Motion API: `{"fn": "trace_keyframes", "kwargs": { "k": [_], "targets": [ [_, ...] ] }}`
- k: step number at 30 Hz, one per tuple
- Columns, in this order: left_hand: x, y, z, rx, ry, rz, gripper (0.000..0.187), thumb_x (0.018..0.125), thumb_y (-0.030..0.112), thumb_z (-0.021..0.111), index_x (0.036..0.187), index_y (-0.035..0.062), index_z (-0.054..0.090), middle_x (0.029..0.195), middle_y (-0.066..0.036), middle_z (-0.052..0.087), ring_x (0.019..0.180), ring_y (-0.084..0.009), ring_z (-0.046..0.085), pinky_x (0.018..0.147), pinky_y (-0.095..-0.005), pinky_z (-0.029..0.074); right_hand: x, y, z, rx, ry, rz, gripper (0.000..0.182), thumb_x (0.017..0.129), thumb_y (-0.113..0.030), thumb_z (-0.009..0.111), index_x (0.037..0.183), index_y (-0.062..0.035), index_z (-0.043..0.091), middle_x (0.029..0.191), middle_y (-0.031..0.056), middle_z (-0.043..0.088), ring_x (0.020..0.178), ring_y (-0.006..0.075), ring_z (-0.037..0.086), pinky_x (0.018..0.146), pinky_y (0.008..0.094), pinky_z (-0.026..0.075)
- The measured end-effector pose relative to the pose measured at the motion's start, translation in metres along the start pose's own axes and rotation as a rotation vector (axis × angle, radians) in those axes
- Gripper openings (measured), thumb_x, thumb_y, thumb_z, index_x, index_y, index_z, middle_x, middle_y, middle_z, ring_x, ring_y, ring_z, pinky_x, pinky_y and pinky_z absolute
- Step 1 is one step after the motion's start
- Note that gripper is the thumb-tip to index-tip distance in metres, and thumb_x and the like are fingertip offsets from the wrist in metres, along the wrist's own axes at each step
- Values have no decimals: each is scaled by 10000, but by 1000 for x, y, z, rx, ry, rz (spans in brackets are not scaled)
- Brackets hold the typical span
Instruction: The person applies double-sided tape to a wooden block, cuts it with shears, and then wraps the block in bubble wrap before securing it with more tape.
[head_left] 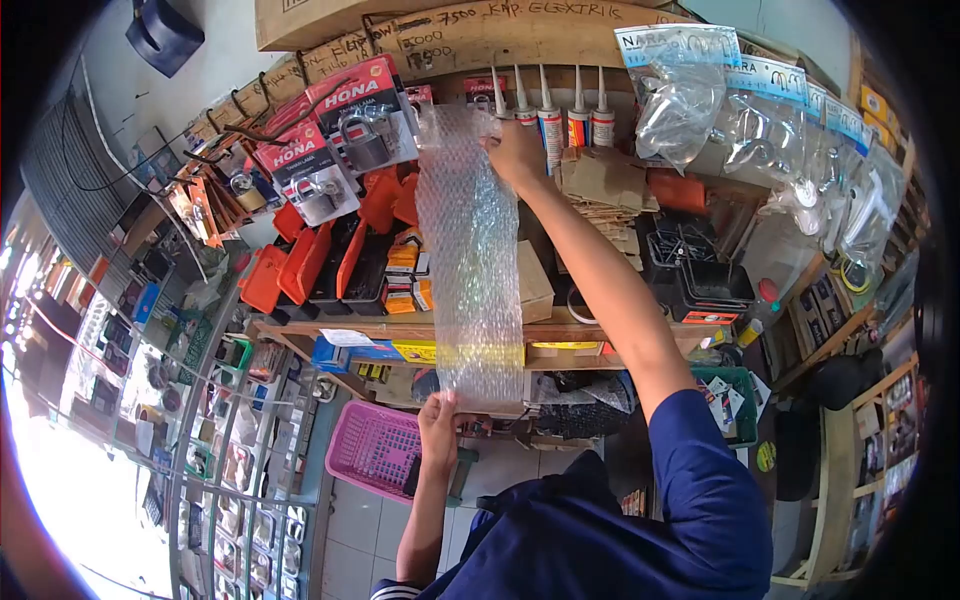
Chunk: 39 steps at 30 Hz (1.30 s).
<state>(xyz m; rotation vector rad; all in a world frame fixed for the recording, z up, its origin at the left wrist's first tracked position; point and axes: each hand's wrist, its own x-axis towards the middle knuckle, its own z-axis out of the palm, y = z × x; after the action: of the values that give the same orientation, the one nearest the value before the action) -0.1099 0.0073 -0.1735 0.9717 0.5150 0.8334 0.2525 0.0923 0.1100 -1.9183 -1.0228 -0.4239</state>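
Dark blue cloth of the person's sleeve [700,480] fills the bottom of the head view, nearest the camera, with both bare forearms reaching up from it. Between the two hands hangs a long strip of clear bubble wrap [470,250], stretched upright in front of the shelves. At its top edge, the right hand [515,152] is closed on the sheet, just below a row of sealant tubes [550,115] with pointed nozzles. At its bottom edge, the left hand [438,418] pinches the sheet between thumb and fingers, in front of the wooden shelf edge [560,330].

Left of the wrap hang red carded padlocks [345,140] marked HONA, and below them stand orange and black tool cases [320,265]. Behind the wrap on the shelf sit small yellow and orange boxes [405,275] and a brown carton [535,285]. Right of the raised arm are stacked brown paper pieces [605,195], and clear plastic bags [690,95] of hardware hang along the upper right. A pink plastic basket [375,445] sits on the tiled floor just left of the lower hand. On the far left, a glass display case [220,470] holds small goods.
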Motion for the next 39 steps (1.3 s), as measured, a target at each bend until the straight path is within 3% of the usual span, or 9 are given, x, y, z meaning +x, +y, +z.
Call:
{"fn": "trace_keyframes", "kwargs": {
  "k": [4,7,10,15,17,23,28,34,39],
  "targets": [
    [16,18,31,-142,-6,-55,223,1079,256,509,1182,58,521,1095,-94,668,991,-227,703,771,-410,611,8,13,25,-94,-20,36,390,897,-316,724,1117,2,676,979,227,731,947,418,705,828,501,554],
    [24,28,49,-182,30,-41,245,1080,248,497,1225,51,505,1148,-115,665,1017,-245,699,825,-453,617,-22,3,13,-24,-46,-49,523,947,-290,659,1350,20,540,1263,265,612,1173,417,614,960,502,519],
    [30,35,55,-264,27,-121,279,1078,244,492,1270,41,490,1186,-134,662,997,-277,710,894,-512,596,-86,4,-18,97,125,-363,592,951,-275,645,1441,15,484,1402,306,527,1294,414,542,1064,495,456],
    [34,45,55,-359,24,-242,302,1075,247,496,1297,42,477,1178,-143,668,946,-298,724,919,-545,575,-212,4,-79,84,1,-365,608,933,-274,684,1452,-21,490,1437,346,475,1332,485,475,1107,529,398],
    [37,47,56,-326,-13,-216,353,1084,263,457,1346,29,488,1264,-152,654,1130,-297,670,1011,-507,534,-244,15,-74,31,-40,-323,684,915,-296,717,1499,-61,449,1480,362,406,1327,517,454,1102,556,384],
    [42,54,64,-356,36,-207,291,1074,235,476,1287,39,506,1211,-141,665,981,-292,712,853,-482,608,-283,26,-50,-31,-34,-264,814,871,-310,785,1557,-124,388,1562,319,295,1347,469,440,1044,546,411],
    [39,51,64,-326,29,-196,311,1072,254,474,1304,48,501,1220,-138,661,993,-300,706,858,-477,603,-282,31,-31,-81,80,-206,779,848,-333,805,1516,-171,438,1536,276,367,1279,419,499,991,527,410],
    [35,44,60,-299,58,-195,337,1055,287,495,1312,69,510,1235,-124,642,1037,-294,675,902,-455,578,-268,33,-33,-56,64,-115,608,798,-292,832,1338,-141,597,1303,175,621,1139,357,620,873,485,433],
    [33,44,56,-275,110,-158,251,1056,231,523,1239,60,512,1212,-115,641,988,-309,696,841,-524,603,-261,40,-51,47,158,-120,562,815,-287,815,1302,-80,624,1293,185,617,1106,343,636,843,461,469]
  ]
}}
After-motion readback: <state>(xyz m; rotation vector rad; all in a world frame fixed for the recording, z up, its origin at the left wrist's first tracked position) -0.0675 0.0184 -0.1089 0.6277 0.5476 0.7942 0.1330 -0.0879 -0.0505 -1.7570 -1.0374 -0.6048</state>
